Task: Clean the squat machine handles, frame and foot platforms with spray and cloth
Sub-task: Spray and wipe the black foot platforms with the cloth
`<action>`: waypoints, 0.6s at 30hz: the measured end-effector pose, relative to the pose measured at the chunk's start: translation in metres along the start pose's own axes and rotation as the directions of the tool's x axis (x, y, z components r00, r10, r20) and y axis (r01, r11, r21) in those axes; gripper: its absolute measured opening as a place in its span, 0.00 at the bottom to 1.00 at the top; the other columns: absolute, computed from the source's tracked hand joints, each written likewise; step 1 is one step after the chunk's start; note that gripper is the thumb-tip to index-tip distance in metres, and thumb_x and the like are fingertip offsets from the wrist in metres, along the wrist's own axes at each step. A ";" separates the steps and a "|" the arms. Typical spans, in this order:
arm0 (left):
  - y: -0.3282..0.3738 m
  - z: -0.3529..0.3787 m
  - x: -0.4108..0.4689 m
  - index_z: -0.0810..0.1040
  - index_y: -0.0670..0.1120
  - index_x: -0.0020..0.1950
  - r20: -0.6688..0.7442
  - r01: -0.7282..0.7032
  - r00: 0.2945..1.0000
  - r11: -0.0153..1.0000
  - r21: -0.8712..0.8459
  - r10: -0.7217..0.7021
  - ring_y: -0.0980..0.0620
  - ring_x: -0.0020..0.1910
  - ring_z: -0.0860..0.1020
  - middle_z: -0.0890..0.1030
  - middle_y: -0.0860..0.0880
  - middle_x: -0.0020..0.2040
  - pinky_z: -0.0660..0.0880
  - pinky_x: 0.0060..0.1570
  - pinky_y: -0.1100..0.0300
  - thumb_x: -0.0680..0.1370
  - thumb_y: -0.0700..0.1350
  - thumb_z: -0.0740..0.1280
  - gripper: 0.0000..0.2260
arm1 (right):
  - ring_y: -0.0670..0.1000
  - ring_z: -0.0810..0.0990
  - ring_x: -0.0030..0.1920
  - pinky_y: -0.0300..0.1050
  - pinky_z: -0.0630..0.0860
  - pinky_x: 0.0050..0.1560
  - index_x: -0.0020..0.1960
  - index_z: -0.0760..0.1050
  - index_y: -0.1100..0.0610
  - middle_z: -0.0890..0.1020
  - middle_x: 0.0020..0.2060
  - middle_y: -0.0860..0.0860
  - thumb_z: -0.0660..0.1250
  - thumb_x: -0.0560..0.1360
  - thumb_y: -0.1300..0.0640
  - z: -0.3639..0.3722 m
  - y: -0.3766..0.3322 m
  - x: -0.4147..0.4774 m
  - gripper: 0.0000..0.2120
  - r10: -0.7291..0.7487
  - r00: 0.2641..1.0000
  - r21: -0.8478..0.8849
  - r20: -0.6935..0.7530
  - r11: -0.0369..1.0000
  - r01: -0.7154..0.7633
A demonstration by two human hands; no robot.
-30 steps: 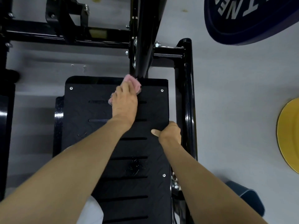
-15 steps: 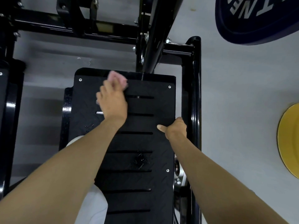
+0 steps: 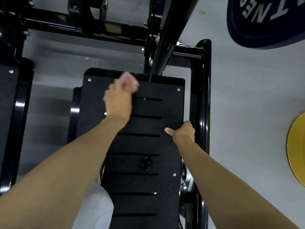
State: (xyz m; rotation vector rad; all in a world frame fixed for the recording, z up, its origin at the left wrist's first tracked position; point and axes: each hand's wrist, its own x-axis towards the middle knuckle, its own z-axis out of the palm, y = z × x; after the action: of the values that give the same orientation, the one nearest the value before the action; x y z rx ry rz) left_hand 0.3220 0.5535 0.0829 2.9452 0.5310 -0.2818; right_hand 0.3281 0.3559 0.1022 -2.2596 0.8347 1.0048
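A black slotted foot platform [image 3: 148,146] of the squat machine fills the middle of the view. My left hand [image 3: 118,100] presses a pink cloth [image 3: 129,80] onto the platform's far end, near its top edge; the hand is blurred by motion. My right hand [image 3: 183,132] grips the platform's right edge, thumb lying on top. A wet patch [image 3: 147,163] glistens on the platform between my arms. The black frame tube [image 3: 204,100] runs along the right side, just beyond my right hand. No spray bottle is in view.
A black upright arm [image 3: 165,38] of the machine rises just past the platform's far edge. A second foot platform [image 3: 8,104] lies at the left. A dark blue weight plate [image 3: 264,22] sits top right, a yellow plate [image 3: 297,151] at the right edge, on grey floor.
My left hand has swept the pink cloth leftward along the platform's far end, away from the upright arm, then slightly back right. My right hand kept its grip on the right edge.
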 end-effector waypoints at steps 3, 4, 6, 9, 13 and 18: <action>-0.010 -0.002 0.003 0.60 0.38 0.72 -0.010 0.337 0.941 0.939 -0.068 -0.338 0.38 0.57 0.70 0.66 0.36 0.64 0.71 0.57 0.45 0.75 0.32 0.62 0.26 | 0.57 0.77 0.56 0.47 0.72 0.42 0.63 0.67 0.63 0.77 0.58 0.58 0.77 0.68 0.55 -0.003 0.000 0.003 0.30 0.005 1.000 0.005 0.008 1.000 -0.005; -0.005 -0.003 0.004 0.59 0.37 0.73 0.005 0.321 0.947 0.945 -0.058 -0.322 0.37 0.58 0.70 0.65 0.35 0.65 0.71 0.57 0.45 0.75 0.33 0.62 0.26 | 0.57 0.77 0.54 0.46 0.72 0.41 0.62 0.68 0.63 0.77 0.58 0.57 0.77 0.68 0.55 -0.003 0.001 0.003 0.29 -0.006 1.000 0.011 0.004 1.000 0.006; 0.008 -0.001 -0.001 0.57 0.39 0.74 0.039 0.107 0.994 0.994 -0.012 -0.107 0.39 0.59 0.70 0.64 0.37 0.65 0.70 0.59 0.46 0.75 0.34 0.63 0.28 | 0.54 0.75 0.48 0.47 0.72 0.40 0.61 0.69 0.62 0.77 0.56 0.57 0.76 0.69 0.54 0.001 0.004 0.002 0.26 -0.033 0.999 0.021 -0.014 0.999 0.034; 0.014 0.002 -0.011 0.53 0.42 0.76 0.102 -0.345 0.935 0.937 0.056 0.339 0.41 0.61 0.67 0.62 0.40 0.67 0.66 0.64 0.48 0.75 0.35 0.62 0.32 | 0.55 0.76 0.47 0.47 0.72 0.40 0.60 0.69 0.62 0.77 0.56 0.58 0.76 0.70 0.53 0.004 0.006 0.001 0.26 -0.054 0.998 0.008 -0.039 0.999 0.054; -0.034 -0.007 -0.005 0.51 0.45 0.77 0.142 -0.277 0.956 0.947 0.161 0.256 0.41 0.61 0.67 0.63 0.40 0.66 0.67 0.62 0.49 0.75 0.36 0.63 0.34 | 0.59 0.78 0.56 0.48 0.73 0.42 0.60 0.70 0.62 0.78 0.57 0.59 0.77 0.68 0.52 0.001 0.004 0.005 0.27 -0.051 0.998 -0.027 -0.030 0.998 0.050; -0.078 -0.010 -0.002 0.55 0.41 0.76 0.077 0.313 0.945 0.947 0.070 -0.318 0.37 0.58 0.69 0.64 0.35 0.65 0.71 0.56 0.47 0.76 0.35 0.63 0.30 | 0.60 0.78 0.55 0.48 0.73 0.42 0.60 0.71 0.63 0.78 0.56 0.60 0.77 0.68 0.54 0.001 0.004 0.003 0.26 -0.035 0.999 -0.026 -0.035 0.999 0.034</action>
State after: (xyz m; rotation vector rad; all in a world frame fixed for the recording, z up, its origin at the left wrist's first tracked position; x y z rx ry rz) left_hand 0.2939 0.6270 0.0858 2.8737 0.9990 -0.4646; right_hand 0.3266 0.3529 0.0981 -2.3115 0.7989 0.9683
